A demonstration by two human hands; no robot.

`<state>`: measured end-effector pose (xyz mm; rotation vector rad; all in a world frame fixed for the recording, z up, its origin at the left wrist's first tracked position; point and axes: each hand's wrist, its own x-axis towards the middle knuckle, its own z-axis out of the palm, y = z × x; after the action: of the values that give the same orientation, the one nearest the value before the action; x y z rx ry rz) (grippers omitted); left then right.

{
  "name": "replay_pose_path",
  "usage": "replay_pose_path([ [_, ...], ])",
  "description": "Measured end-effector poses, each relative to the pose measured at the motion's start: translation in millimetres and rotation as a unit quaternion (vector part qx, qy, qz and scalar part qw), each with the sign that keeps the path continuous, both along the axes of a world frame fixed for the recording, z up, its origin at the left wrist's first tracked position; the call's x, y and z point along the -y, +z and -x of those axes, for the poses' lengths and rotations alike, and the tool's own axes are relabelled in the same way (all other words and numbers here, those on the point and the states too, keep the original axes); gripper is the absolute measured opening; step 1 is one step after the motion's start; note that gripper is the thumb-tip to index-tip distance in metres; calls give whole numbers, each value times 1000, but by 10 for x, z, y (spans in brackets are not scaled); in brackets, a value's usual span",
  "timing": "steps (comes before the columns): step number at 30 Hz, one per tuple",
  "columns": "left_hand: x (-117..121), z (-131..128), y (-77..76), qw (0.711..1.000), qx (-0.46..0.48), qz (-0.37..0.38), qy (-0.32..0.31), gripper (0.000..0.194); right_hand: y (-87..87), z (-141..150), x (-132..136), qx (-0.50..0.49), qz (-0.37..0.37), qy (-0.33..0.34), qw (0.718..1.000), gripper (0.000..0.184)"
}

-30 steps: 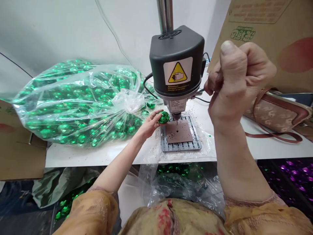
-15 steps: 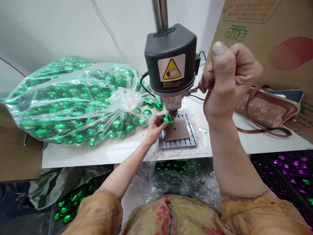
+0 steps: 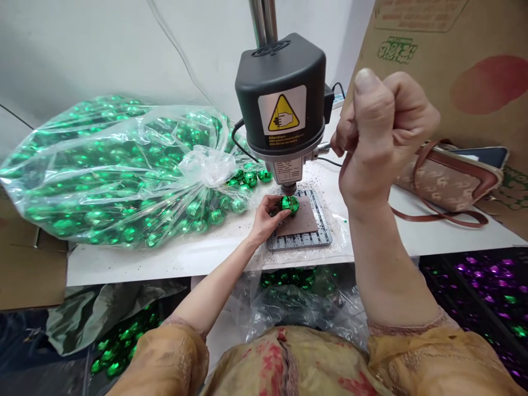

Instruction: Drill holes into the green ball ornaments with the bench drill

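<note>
White flat table carried the black-housed drill press; right hand was clamped round its silver metal lever. Left hand had shifted the shiny green faceted ball inward, beneath the dark round chuck, seemingly near alignment, pinched between thumb and fingertips. Chuck contact was not discernible.

"What were the sleeves like from where you stood?"

"Mustard orange, both of them. The left sleeve and the right sleeve were loose and rumpled, with tone-on-tone embroidery."

"And their edges?"

"A dusty pink, lacy trim ran round the opening. Past it the forearms were bare, as were the left hand and right hand."

"The front?"

"Yellowish-olive cloth, blotched with red, with a puckered brownish strip down the middle."
</note>
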<state>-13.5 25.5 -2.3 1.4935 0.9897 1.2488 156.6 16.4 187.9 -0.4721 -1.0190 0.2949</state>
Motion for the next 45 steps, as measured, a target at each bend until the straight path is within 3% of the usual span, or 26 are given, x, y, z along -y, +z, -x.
replay_pose_path([
  [9,85,94,4,994,-103,-31,-24,58,-12,15,24,3,19,-11,1000,42],
  [17,211,-60,59,999,-16,8,-44,58,-44,9,9,15,24,-36,999,44],
  [27,201,-43,24,998,-19,6,-56,59,-258,66,65,-24,-61,-27,997,53],
  [35,188,-34,-23,998,-15,7,-55,58,-353,38,114,-5,-63,-30,998,54],
  [41,207,-38,-5,998,-8,18,-56,59,-471,37,57,-2,-109,-59,992,55],
  [45,210,-39,-11,998,-13,16,-54,60,-556,20,56,6,-91,-65,994,53],
])
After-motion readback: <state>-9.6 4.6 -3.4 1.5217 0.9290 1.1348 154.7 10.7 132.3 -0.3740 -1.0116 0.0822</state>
